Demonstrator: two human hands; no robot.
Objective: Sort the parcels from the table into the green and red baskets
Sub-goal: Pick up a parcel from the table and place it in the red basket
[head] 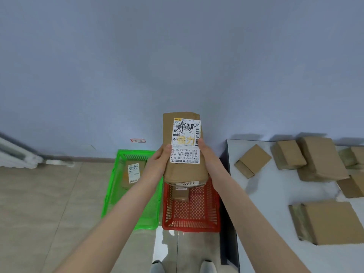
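Brown parcel (185, 172): held upright at the centre of the frame, clear of every surface, with its lower end over the far end of the red basket (189, 226). A white shipping label (186, 140) with a barcode and black scrawl faces the camera.

Left hand (159, 160): grips the brown parcel's left edge. The thumb lies on the front face at the label's left margin; the fingers curl behind the parcel and are hidden.

Right hand (206, 154): grips the right edge. The thumb presses on the label's right margin; the fingers are wrapped behind, out of sight.

Green basket (111, 186): on the tiled floor (39, 203), left of centre, touching or just beside the red basket. It holds one labelled parcel (134, 174) lying flat.

Red basket: lower centre of the frame, beside the table's left edge. It holds a small box (180, 195) and a package with a white label (189, 183), partly hidden by the held parcel.

Table (266, 203): right side of the frame. On it lie a small carton (253, 160), a cluster of cartons (319, 156) at the far right, and a flat carton (331, 221) at lower right.
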